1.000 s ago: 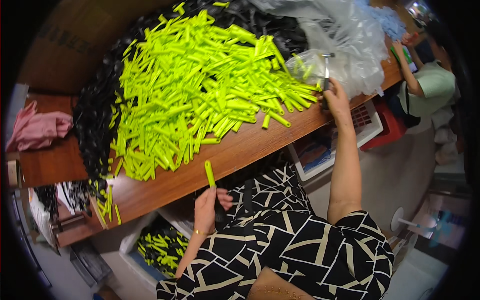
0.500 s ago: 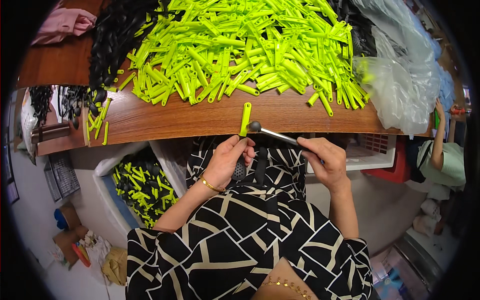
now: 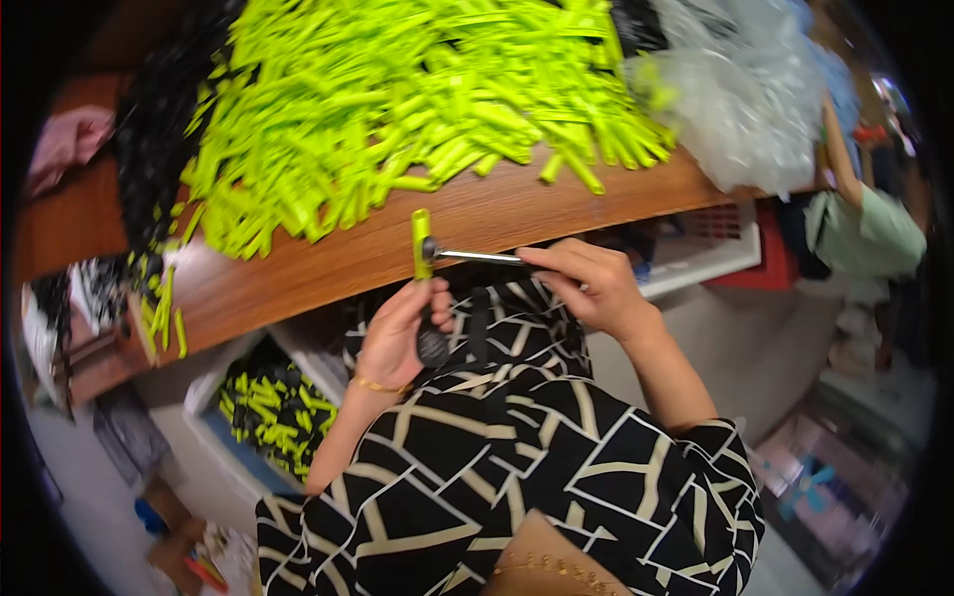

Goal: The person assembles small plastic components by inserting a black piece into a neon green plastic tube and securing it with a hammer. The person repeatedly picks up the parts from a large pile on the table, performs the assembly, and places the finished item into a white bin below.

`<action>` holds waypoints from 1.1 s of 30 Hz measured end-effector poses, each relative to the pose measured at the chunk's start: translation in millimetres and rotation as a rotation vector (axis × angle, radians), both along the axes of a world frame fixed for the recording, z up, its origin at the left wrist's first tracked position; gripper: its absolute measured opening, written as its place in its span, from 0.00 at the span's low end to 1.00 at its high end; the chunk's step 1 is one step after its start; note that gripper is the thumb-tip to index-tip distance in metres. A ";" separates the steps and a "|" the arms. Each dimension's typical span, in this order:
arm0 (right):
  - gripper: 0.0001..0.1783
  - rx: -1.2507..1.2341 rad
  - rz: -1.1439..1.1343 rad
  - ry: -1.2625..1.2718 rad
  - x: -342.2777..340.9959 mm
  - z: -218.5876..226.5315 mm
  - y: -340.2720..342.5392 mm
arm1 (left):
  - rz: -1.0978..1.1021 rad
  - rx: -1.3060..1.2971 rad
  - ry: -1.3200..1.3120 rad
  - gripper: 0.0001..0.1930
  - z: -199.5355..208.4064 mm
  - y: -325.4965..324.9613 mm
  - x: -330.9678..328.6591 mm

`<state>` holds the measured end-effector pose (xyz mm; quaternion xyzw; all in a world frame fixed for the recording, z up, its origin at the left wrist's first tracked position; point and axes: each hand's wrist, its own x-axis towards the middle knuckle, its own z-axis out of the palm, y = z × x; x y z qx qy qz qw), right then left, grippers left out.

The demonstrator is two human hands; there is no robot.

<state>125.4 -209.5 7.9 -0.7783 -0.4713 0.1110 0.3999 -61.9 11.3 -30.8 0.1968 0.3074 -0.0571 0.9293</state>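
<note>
My left hand [image 3: 396,336] is closed around the lower part of a lime-yellow plastic handle [image 3: 420,226], which stands nearly upright at the table's front edge. A black, rounded, perforated end piece [image 3: 431,350] shows below the fingers; how it joins the handle is hidden by the hand. In my right hand [image 3: 593,285] is a small mallet with a metal shaft [image 3: 482,257] and a black rounded head [image 3: 429,250]. The mallet head appears to be against the handle's right side, though blur hides the exact contact.
A large heap of lime-yellow handles [image 3: 397,99] covers the brown table [image 3: 328,263]. Black parts [image 3: 154,149] lie to its left, clear plastic bags [image 3: 725,109] to its right. Below stands a bin [image 3: 204,402] of yellow-and-black pieces. Another person's sleeve [image 3: 865,233] shows far right.
The view has turned and shifted, so the table now slants. The mallet head has come closer to the yellow handle, and its shaft lies more level. Both hands keep their holds.
</note>
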 end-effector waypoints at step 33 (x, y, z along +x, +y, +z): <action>0.22 0.095 0.052 0.007 -7.4 18.8 15.2 | 0.011 0.552 0.170 0.12 2.5 -2.6 1.2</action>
